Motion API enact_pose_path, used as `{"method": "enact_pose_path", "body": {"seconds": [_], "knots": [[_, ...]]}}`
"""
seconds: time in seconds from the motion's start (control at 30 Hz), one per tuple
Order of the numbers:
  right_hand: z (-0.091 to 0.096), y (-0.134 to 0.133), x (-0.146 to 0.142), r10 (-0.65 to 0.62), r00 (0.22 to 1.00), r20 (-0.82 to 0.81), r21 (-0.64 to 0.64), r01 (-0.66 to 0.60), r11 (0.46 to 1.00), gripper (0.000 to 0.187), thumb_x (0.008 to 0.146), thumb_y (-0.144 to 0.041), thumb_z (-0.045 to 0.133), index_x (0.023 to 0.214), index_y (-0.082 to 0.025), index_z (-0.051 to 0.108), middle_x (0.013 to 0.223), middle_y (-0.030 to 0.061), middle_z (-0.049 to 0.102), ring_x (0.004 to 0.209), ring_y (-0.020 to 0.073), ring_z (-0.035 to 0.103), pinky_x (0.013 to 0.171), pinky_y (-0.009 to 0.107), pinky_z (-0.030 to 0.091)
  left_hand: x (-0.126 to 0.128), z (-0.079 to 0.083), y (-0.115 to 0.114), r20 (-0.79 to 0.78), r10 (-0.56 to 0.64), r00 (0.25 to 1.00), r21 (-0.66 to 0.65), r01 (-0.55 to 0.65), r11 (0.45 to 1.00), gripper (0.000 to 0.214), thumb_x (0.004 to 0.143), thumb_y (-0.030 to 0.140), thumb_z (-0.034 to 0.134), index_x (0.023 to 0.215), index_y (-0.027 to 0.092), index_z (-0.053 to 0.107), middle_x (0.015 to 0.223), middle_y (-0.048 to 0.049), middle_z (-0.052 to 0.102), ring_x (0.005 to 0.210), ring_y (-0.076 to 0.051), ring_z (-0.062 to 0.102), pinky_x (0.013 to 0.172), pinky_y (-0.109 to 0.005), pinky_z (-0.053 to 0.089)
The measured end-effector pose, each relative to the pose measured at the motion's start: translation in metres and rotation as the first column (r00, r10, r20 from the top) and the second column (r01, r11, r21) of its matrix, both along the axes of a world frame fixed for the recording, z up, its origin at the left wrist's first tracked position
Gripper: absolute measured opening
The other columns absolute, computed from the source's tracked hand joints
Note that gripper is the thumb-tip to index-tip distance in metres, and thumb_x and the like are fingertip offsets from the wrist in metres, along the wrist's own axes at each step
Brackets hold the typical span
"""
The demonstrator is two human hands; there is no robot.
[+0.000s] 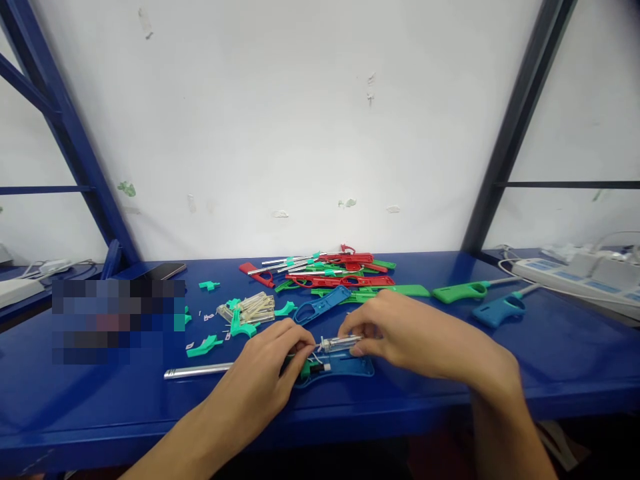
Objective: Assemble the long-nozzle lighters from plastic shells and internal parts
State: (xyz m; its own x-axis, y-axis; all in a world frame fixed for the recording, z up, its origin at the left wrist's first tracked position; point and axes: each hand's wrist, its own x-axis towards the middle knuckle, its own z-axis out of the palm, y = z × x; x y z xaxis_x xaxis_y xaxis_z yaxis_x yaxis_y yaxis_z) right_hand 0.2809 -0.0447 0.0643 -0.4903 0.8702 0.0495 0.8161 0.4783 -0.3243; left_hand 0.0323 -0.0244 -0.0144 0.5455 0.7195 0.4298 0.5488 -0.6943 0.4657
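My right hand [373,330] holds a clear lighter fuel tank [337,344] between thumb and fingers, just above an open blue lighter handle half [357,367]. The fingertips of my left hand [280,357] are pinched at the tank's left end, on a thin white tube [317,347]. A silver metal lighter barrel [197,371] runs left from under my left hand, in line with the handle half. A green and black part [313,368] lies in that handle, partly covered by my fingers. Behind my hands rests another blue handle half [323,305].
Clear fuel tanks [257,307] lie piled among green triggers [243,327]. Red and green handle halves with barrels [340,273] are heaped at the back. A green lighter [460,292] and a blue lighter [499,310] lie right, near a white power strip [575,277]. A phone [167,271] lies left.
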Motion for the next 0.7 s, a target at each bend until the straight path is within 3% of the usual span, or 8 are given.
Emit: {"method": "enact_pose_path", "body": {"seconds": [0.37, 0.7], "knots": [[-0.0011, 0.0, -0.0027, 0.016, 1.0, 0.007, 0.025, -0.016, 1.0, 0.015, 0.093, -0.026, 0.074, 0.104, -0.029, 0.083, 0.084, -0.0029, 0.081, 0.075, 0.0167, 0.068, 0.061, 0.028, 0.037, -0.0006, -0.0014, -0.0004, -0.025, 0.01, 1.0, 0.043, -0.009, 0.999, 0.019, 0.108, 0.024, 0.048, 0.099, 0.024, 0.064, 0.094, 0.0001, 0.067, 0.084, -0.018, 0.064, 0.076, -0.03, 0.047], [0.0009, 0.0002, -0.0044, 0.028, 1.0, 0.002, 0.039, -0.028, 0.999, 0.019, 0.093, -0.021, 0.072, 0.106, -0.027, 0.085, 0.088, 0.0028, 0.082, 0.082, 0.0213, 0.072, 0.066, 0.029, 0.04, 0.0007, 0.0027, -0.0023, -0.039, 0.009, 0.999, 0.036, -0.007, 0.999, 0.021, 0.109, 0.024, 0.046, 0.1, 0.023, 0.065, 0.096, -0.0016, 0.068, 0.086, -0.019, 0.065, 0.077, -0.031, 0.048]]}}
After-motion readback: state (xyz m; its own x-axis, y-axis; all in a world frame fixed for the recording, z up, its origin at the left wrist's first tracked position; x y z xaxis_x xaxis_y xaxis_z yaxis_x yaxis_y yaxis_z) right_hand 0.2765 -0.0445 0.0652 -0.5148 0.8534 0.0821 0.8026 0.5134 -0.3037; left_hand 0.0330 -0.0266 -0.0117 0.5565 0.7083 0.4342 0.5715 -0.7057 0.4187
